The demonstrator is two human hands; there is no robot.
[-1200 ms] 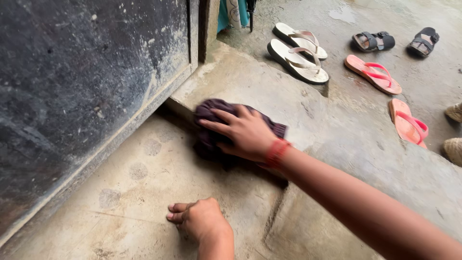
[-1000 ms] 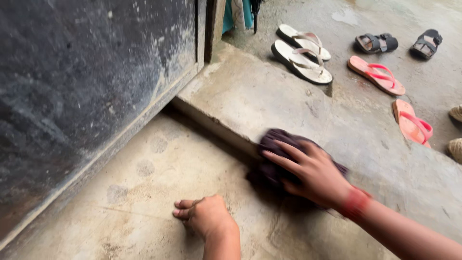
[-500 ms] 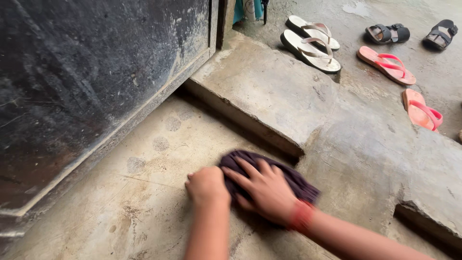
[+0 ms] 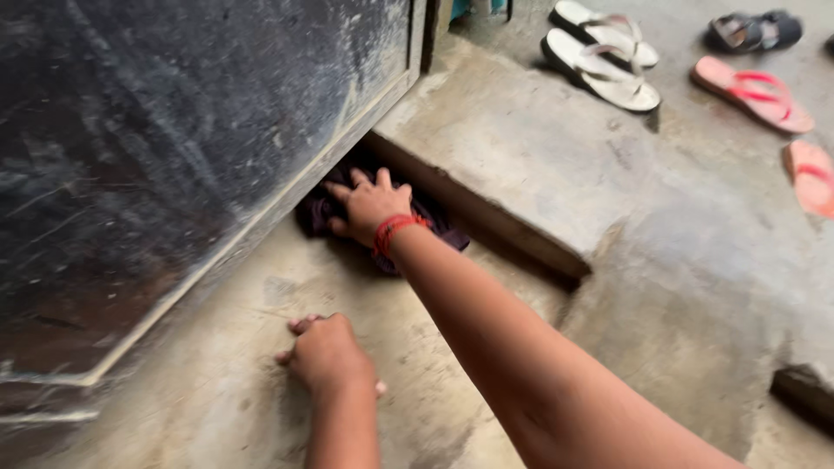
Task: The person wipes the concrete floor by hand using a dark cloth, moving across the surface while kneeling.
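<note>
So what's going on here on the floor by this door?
A person is crouched over a concrete floor, pressing a dark purple cloth with the right hand into the corner where the dark metal door meets the raised concrete step. The left hand rests on the floor, curled. Sandals lie beyond the step.

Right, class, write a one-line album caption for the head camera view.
Right hand presses a dark cloth into the corner beneath a metal door; left hand braces on the concrete floor.
</note>
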